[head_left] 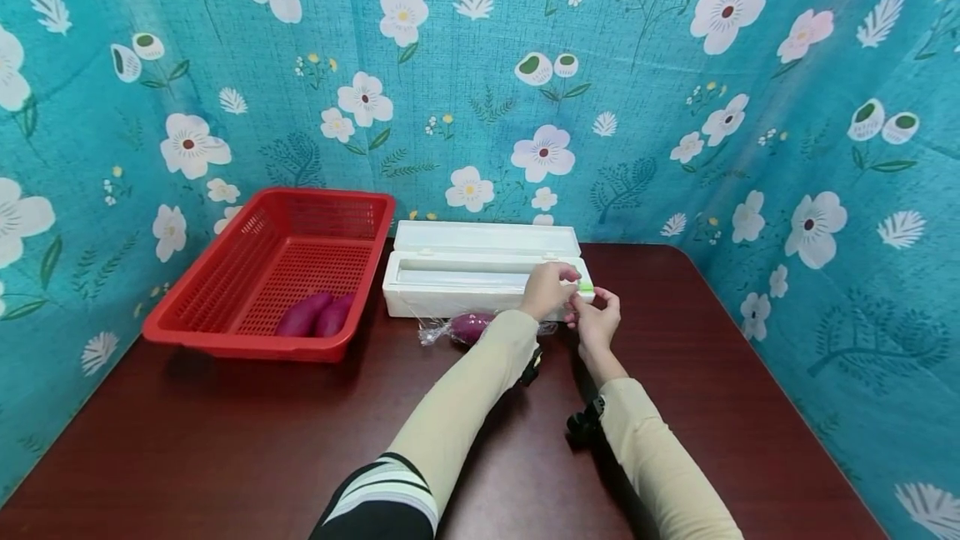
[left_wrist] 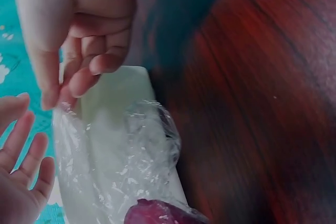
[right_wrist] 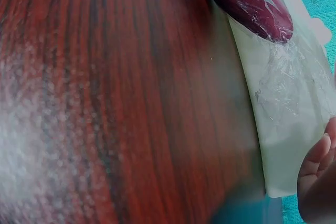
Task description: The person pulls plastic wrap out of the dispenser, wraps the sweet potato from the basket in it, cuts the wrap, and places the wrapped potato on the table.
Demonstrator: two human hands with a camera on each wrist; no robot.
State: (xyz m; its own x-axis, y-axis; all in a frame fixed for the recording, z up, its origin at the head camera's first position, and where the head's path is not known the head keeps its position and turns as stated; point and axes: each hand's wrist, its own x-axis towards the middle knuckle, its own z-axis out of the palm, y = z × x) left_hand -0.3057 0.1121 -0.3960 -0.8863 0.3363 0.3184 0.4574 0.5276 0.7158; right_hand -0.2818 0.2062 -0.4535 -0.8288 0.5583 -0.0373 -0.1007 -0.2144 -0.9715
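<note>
A white cling film box (head_left: 480,298) stands with its lid up and a film roll inside. Clear cling film (left_wrist: 142,145) hangs over its front. Wrapped in film, a purple sweet potato (head_left: 470,327) lies against the box's front side, partly behind the left sleeve. My left hand (head_left: 547,290) is over the right end of the box, near a green piece (head_left: 586,287), its fingers spread apart in the left wrist view. At the same end, my right hand (head_left: 596,323) pinches the film edge between thumb and finger, its other fingers loosely bent.
A red plastic basket (head_left: 258,344) stands left of the box, with two purple sweet potatoes (head_left: 303,315) in it. The dark wooden table (head_left: 225,457) meets a blue floral cloth (head_left: 450,107) at the back and sides.
</note>
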